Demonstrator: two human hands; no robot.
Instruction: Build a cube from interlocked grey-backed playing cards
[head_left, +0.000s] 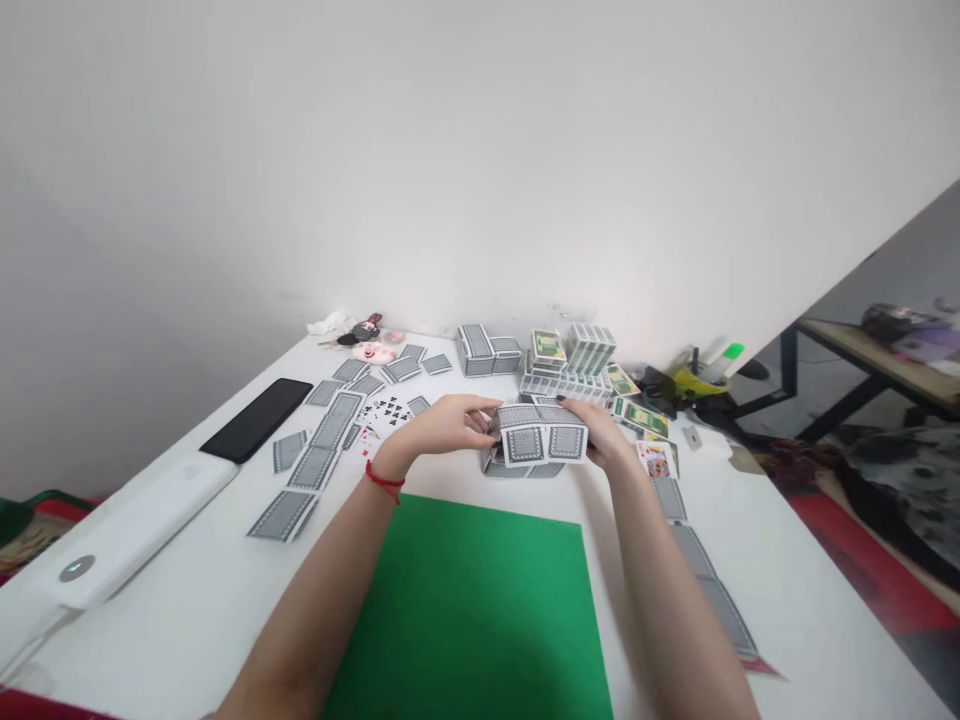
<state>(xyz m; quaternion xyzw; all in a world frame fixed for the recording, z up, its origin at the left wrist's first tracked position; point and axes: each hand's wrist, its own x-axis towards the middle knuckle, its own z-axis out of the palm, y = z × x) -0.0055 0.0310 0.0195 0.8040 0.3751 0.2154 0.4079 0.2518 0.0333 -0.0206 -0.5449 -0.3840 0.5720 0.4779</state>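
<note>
Between my hands is a box-like block folded from grey-backed playing cards [544, 443], with two card backs on its near face. My left hand [448, 424], a red string on its wrist, pinches the block's left end between thumb and fingers. The right end is gripped by my right hand [602, 432]; its thumb is hidden, and a fingertip shows at the top edge. More grey card surface shows beneath the block, and I cannot tell whether it is a separate piece. A green mat [480, 600] lies flat nearer to me.
Behind the hands stand folded card blocks [487, 350] and stacked card boxes [570, 365]. Loose cards [322, 440] lie at left, others [697, 555] at right. A black phone [257, 418] and a long white device [142, 525] rest along the left table edge. A wall rises behind.
</note>
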